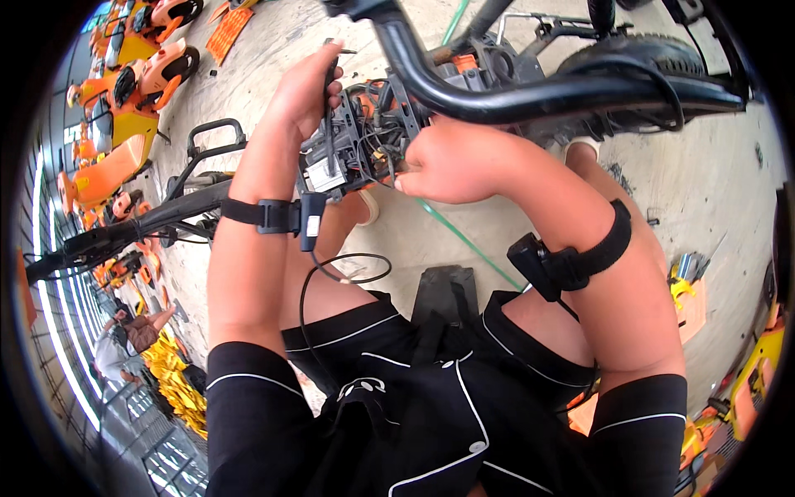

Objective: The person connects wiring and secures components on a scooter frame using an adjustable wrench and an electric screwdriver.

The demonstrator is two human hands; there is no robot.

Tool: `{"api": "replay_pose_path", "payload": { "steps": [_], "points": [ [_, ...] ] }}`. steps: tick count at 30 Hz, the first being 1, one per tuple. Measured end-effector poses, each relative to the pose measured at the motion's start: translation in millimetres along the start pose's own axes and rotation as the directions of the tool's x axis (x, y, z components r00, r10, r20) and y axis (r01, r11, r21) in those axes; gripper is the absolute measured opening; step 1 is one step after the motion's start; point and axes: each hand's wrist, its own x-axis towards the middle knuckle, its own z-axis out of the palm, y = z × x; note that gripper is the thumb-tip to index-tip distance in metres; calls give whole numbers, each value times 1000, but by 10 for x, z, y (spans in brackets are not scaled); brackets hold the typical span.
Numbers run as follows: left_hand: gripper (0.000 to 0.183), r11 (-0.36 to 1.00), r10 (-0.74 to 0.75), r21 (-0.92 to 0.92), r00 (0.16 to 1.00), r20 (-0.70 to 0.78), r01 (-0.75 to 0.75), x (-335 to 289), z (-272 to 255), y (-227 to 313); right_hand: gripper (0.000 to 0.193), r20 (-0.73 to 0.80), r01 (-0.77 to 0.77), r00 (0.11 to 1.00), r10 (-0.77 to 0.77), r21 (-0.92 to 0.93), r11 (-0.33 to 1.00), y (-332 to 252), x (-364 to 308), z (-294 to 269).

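Note:
The bared inside of a scooter-like vehicle frame lies before me, packed with dark wires, orange parts and a silver-grey box. My left hand is closed around a slim dark-handled tool above the left end of the frame. A short metal piece shows by its thumb; the tool's exact kind is unclear. Right of it, my right hand is closed, fingers curled down at the wiring. Whatever lies between those fingertips is hidden.
A thick black bent tube crosses just over my right hand, with a tyre behind. Another black tube runs at left. A green strip lies on the concrete floor. Orange-yellow vehicles and a person are at left.

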Motion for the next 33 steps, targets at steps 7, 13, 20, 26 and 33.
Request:
{"api": "replay_pose_path", "payload": {
  "steps": [7, 13, 20, 26, 33],
  "points": [
    [55, 703, 203, 632, 944, 261, -326, 199, -196, -59, 45, 41, 25, 999, -25, 18, 1000, -34, 113, 124],
    [53, 485, 184, 752, 893, 410, -445, 755, -182, -333, 44, 97, -48, 994, 53, -49, 998, -113, 223, 241],
    [57, 272, 387, 668, 714, 583, -693, 951, -183, -498, 43, 155, -103, 982, 112, -63, 993, -170, 304, 364],
    [59, 209, 405, 652, 671, 621, -729, 1064, -147, -594, 42, 171, -86, 980, 99, -81, 993, -188, 382, 418],
    [54, -127, 431, 626, 525, 734, -770, 1155, -205, -626, 42, 153, -55, 986, 68, -88, 995, -219, 366, 388]
  ]
}}
